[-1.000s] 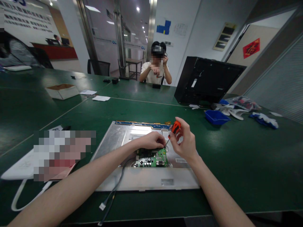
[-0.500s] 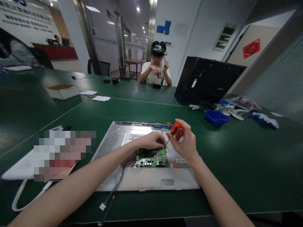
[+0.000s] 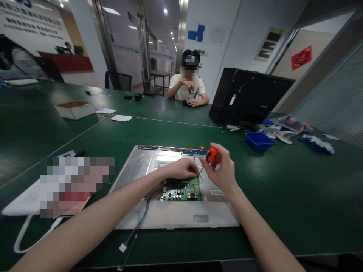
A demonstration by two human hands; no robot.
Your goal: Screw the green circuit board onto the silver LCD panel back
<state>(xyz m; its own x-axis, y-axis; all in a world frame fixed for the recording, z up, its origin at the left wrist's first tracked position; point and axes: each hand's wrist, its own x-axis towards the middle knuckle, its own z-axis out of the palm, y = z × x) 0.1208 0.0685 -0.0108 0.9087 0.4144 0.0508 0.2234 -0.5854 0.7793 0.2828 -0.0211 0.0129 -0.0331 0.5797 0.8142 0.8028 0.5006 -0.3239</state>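
A flat metal display panel [image 3: 176, 216] lies on the green table with a green circuit board [image 3: 184, 190] on its back. My right hand [image 3: 222, 172] grips the orange and black handle of a screwdriver [image 3: 211, 155]. Its thin shaft slants down to the board's upper right corner. My left hand [image 3: 183, 168] reaches over the board's upper edge, its fingers pinched together right beside the screwdriver's tip. Whatever those fingers hold there is too small to make out. From the board's left side a dark cable [image 3: 146, 211] runs down over the panel's edge to a white connector [image 3: 123, 247].
Left of the panel lies a white device [image 3: 25, 198] with a white cord, partly blurred. Farther off are an open box [image 3: 75, 109], papers [image 3: 121, 118], a black monitor housing [image 3: 249, 98], a blue tray [image 3: 259, 140] and gloves [image 3: 317, 144]. A co-worker [image 3: 188, 83] sits opposite.
The screwdriver's handle has turned slightly in my right hand; my left hand stays put. Across the table, the co-worker has lowered one raised hand to the tabletop.
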